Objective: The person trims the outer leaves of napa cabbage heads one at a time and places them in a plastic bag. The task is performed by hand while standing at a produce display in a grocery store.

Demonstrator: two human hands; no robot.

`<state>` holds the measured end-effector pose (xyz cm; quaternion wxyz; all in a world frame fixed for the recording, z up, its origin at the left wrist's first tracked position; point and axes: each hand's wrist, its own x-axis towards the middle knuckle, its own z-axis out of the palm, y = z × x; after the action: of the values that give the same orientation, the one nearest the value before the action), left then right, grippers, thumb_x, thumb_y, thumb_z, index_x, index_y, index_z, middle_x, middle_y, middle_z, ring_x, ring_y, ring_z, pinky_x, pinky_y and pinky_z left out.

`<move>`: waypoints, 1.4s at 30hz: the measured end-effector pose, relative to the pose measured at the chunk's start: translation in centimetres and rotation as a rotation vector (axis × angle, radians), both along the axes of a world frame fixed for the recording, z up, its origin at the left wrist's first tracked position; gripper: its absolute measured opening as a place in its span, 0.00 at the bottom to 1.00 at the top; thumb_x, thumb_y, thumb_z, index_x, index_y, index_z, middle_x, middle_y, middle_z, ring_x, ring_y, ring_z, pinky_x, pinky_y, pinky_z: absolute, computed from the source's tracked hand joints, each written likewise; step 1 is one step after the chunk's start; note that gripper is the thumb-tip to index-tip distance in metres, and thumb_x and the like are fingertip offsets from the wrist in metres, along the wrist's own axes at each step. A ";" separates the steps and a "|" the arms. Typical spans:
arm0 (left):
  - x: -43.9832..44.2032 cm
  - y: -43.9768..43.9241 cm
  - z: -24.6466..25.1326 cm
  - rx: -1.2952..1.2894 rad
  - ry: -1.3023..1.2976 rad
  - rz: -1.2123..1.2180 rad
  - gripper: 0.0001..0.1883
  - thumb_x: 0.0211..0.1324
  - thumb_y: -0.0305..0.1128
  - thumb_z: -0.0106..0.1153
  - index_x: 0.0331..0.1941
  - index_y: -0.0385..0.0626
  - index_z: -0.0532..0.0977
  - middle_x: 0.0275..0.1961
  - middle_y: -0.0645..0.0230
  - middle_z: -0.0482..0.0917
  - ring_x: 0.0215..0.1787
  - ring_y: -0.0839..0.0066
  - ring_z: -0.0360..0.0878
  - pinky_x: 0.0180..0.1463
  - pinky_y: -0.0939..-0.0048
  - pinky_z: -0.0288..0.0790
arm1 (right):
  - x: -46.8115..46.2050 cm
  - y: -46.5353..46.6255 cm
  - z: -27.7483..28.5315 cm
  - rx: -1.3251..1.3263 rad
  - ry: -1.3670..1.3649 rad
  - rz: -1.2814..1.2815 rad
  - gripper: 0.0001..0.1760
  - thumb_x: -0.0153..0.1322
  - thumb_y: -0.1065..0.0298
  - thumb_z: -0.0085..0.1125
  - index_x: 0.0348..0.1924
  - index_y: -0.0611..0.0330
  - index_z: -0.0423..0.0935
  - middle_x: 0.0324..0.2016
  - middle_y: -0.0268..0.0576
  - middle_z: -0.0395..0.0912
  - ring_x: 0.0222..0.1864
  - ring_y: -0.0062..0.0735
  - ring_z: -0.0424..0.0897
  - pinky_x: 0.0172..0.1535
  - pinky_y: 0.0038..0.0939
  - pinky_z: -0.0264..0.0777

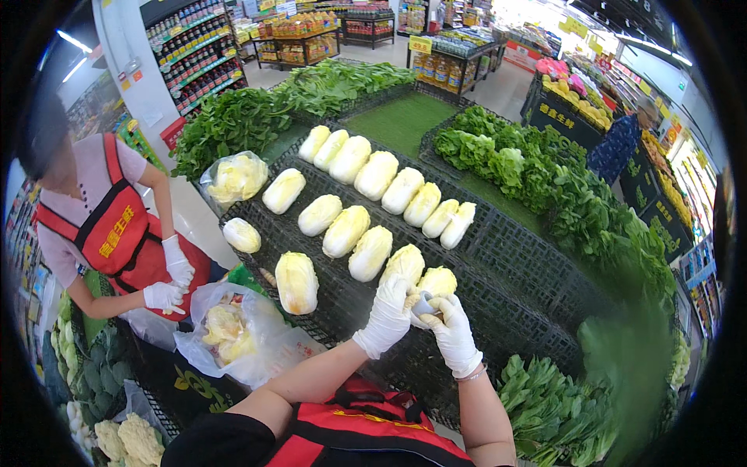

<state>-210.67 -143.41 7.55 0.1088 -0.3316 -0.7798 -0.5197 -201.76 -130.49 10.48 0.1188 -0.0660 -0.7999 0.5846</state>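
Note:
White gloves cover both my hands. Between them is a small pale roll [424, 305], perhaps tape, though my fingers hide much of it. My left hand [384, 320] grips its left side and my right hand [456, 338] its right. Just beyond my fingertips lie a napa cabbage [404, 262] and a shorter, yellower napa cabbage [439, 281]. Several more form two slanting rows on the black plastic crate display, including one in the back row [376, 175]. Nearer and to the left lies a napa cabbage with a browned base [296, 283].
A plastic bag of cabbage leaves [224, 333] sits left of my forearm. Another bagged bundle [236, 178] rests at the display's far left corner. A co-worker in a red apron [125, 233] stands at left. Leafy greens [548, 403] lie at right, lettuce [502, 163] farther back.

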 end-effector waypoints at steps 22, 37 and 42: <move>-5.3 8.4 -13.2 -0.383 -0.245 0.323 0.12 0.61 0.37 0.55 0.42 0.40 0.76 0.42 0.49 0.78 0.43 0.47 0.76 0.49 0.52 0.70 | -2.5 14.7 -9.8 -0.298 -0.665 -0.012 0.19 0.68 0.50 0.67 0.30 0.60 0.81 0.24 0.32 0.78 0.26 0.18 0.74 0.35 0.25 0.72; -2.2 4.8 -7.8 -0.252 -0.175 0.013 0.23 0.58 0.28 0.57 0.59 0.45 0.74 0.51 0.49 0.74 0.53 0.53 0.73 0.59 0.60 0.67 | -4.3 16.2 -12.1 -0.253 -0.773 0.140 0.24 0.68 0.46 0.67 0.20 0.57 0.76 0.19 0.29 0.72 0.21 0.17 0.69 0.32 0.26 0.71; -0.4 6.9 -8.9 -0.602 -0.245 0.090 0.54 0.41 0.55 0.71 0.71 0.48 0.57 0.61 0.47 0.65 0.61 0.47 0.65 0.64 0.52 0.61 | -4.2 16.8 -12.7 -0.290 -0.807 0.151 0.24 0.66 0.44 0.69 0.25 0.59 0.79 0.22 0.30 0.76 0.25 0.19 0.72 0.32 0.26 0.69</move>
<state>-211.06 -136.52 -1.34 -0.0660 -0.2490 -0.9196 -0.2967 -205.98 -113.69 -2.18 -0.2570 -0.2464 -0.6943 0.6255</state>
